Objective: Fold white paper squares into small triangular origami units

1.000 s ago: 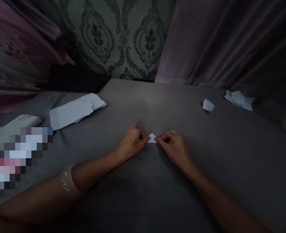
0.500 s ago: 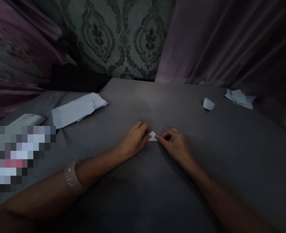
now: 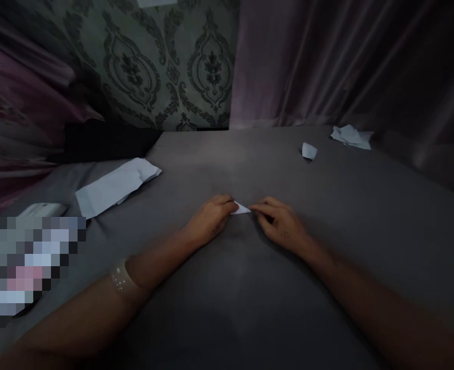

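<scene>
Bangle [image 3: 124, 277], just one, sits nearest you, on your left arm [image 3: 161, 259]. Next, over one grey cover [image 3: 230, 293], your left hand [image 3: 211, 213] grasps one small white paper [image 3: 241, 208], thumb on its face and fingers bent behind it. Your right hand [image 3: 283, 221] has curled fingers with a fingertip at the paper's sharp corner; you can't tell from this view whether it pinches that corner or merely touches it. So the paper lies between your two hands, its point toward the right one.

As for progress, your paper already looks folded down to a narrow, pointed shape, and the handling seems unfinished, since both hands are at it. How many folds are in and how many remain can't be told; your left hand hides part of it.

Beyond your left hand, off to its left, lies one white object [image 3: 45, 209], too dim to identify, then one stack [image 3: 111, 190] of sheets, more than one layer but not countable. Past your right hand, well apart from it, you have one scrap [image 3: 309, 151], and farther out on that side one pile [image 3: 351, 137] of overlapping pieces, again uncountable. Behind the stack sits one black cloth [image 3: 103, 141]. Farthest from your hands are two curtains, a left curtain [image 3: 30, 82] and a right curtain [image 3: 261, 67], with one patterned wall [image 3: 173, 77] between.
</scene>
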`<action>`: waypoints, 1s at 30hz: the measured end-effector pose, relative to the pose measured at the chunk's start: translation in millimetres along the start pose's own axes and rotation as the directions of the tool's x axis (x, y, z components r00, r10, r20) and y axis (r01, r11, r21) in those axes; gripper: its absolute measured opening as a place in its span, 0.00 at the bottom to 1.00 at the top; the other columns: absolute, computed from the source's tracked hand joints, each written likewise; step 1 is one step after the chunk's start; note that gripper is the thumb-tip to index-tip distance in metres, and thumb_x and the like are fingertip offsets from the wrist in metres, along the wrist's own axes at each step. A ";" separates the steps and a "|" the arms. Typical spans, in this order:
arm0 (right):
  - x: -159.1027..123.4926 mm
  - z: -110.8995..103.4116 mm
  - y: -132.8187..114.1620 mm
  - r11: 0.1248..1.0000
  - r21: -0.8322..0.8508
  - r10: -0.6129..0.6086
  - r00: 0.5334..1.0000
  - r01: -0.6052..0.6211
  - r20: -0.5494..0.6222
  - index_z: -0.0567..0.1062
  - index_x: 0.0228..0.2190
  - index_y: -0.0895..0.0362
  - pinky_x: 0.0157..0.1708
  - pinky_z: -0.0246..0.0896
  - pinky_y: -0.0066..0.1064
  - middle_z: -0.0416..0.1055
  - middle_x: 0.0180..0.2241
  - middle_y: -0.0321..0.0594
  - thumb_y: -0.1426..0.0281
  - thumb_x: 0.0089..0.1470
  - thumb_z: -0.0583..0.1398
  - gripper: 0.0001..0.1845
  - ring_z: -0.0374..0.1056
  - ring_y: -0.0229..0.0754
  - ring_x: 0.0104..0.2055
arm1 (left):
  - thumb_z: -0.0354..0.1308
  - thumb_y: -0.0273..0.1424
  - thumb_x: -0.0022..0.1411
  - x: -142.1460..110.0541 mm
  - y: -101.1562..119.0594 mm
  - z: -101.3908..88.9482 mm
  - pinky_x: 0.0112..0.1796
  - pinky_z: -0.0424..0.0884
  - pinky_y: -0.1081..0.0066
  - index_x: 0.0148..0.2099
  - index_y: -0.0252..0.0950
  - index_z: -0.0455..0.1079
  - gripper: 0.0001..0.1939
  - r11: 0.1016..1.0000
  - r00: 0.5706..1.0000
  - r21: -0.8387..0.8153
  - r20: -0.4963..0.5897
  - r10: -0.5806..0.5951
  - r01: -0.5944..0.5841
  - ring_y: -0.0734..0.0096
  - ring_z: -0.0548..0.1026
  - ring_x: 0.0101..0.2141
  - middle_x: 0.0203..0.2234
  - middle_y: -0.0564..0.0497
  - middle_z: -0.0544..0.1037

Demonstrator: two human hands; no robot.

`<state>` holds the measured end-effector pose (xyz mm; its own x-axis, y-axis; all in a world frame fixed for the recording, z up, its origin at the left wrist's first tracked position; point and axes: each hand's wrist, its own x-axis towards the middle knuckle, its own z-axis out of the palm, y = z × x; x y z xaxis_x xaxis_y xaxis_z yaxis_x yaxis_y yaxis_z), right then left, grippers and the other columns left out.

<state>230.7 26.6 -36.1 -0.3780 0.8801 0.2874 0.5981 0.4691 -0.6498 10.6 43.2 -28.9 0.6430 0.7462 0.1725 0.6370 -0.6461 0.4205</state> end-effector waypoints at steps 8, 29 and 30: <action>-8.6 -1.0 -12.8 0.965 -0.253 -0.043 0.992 0.072 0.120 0.74 0.50 0.51 0.42 0.64 0.36 0.70 0.42 0.43 0.76 0.56 0.51 0.23 0.66 0.45 0.43 | 0.44 0.26 0.67 -1.2 -1.1 1.8 0.46 0.67 0.66 0.49 0.35 0.72 0.16 0.999 1.000 0.026 -0.024 0.020 -0.019 0.65 0.71 0.43 0.41 0.45 0.74; -8.0 -0.8 -13.9 0.916 -0.386 -0.060 0.989 0.108 0.135 0.76 0.46 0.54 0.36 0.63 0.32 0.70 0.40 0.44 0.76 0.58 0.53 0.18 0.66 0.44 0.42 | 0.44 0.26 0.68 -1.0 -3.3 1.9 0.44 0.68 0.67 0.49 0.34 0.72 0.16 0.999 0.999 0.028 -0.028 0.041 -0.041 0.65 0.71 0.42 0.41 0.45 0.74; -7.9 -1.4 -16.1 0.893 -0.432 -0.069 0.986 0.128 0.150 0.76 0.46 0.55 0.34 0.62 0.33 0.70 0.39 0.45 0.76 0.59 0.52 0.17 0.66 0.44 0.41 | 0.44 0.26 0.68 -1.0 -3.8 1.9 0.44 0.68 0.67 0.49 0.34 0.72 0.16 0.999 0.999 0.022 -0.025 0.047 -0.047 0.65 0.71 0.42 0.40 0.45 0.74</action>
<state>225.1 12.2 -26.9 -0.5199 0.8247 0.2227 0.7907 0.5633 -0.2398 8.3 44.5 -32.3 0.6617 0.7185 0.2145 0.6155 -0.6838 0.3919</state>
